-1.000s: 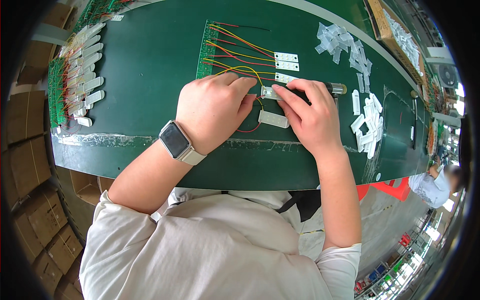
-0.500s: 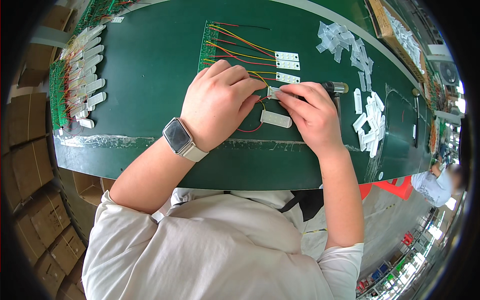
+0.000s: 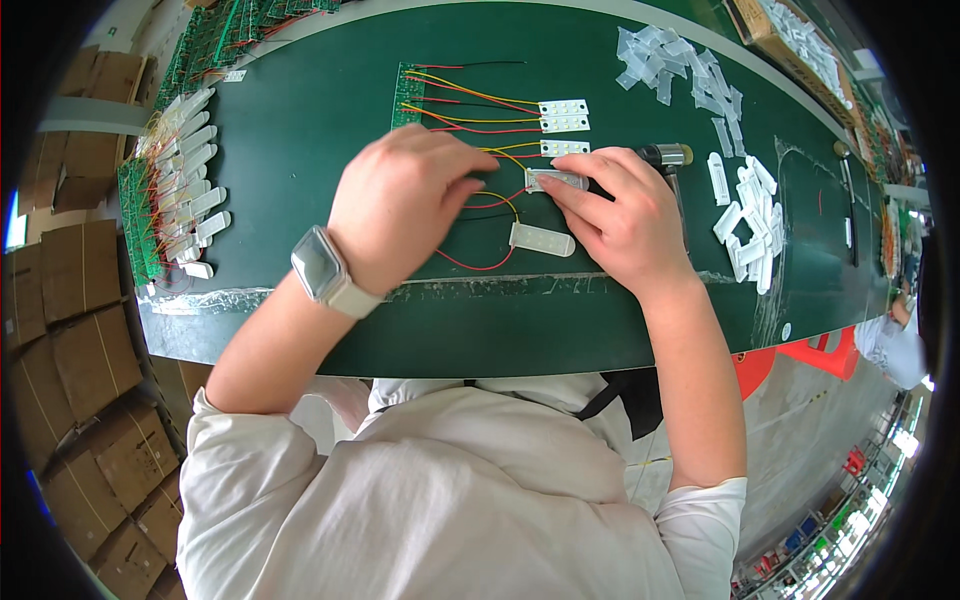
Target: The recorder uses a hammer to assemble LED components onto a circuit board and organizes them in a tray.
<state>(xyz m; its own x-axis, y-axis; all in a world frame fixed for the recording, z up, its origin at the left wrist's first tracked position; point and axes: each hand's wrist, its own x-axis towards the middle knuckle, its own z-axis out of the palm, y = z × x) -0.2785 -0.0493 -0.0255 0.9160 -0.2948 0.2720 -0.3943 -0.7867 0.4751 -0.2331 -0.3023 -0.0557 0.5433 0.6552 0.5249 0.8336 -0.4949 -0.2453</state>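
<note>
On the green bench, the fingertips of my right hand (image 3: 625, 215) grip a small white LED module (image 3: 545, 181) in its narrow plastic case. My left hand (image 3: 405, 200) hovers just left of it over red and yellow wires, its thumb and forefinger apart with nothing seen between them. Partly hidden behind that hand is a green circuit board (image 3: 408, 95), wired to bare white LED boards (image 3: 565, 116) at its right. A cased LED module (image 3: 542, 239) with wires lies nearer me.
Wired cased modules (image 3: 200, 205) line the left side. At right are a pile of white plastic cases (image 3: 750, 225), clear plastic pieces (image 3: 660, 60) and a hammer-like tool (image 3: 665, 154). A cardboard box (image 3: 775, 50) of white parts stands at the far right.
My left hand has drawn back to the left from the LED module, its thumb and forefinger parting. My right hand stays on the module. The whole view has shifted slightly.
</note>
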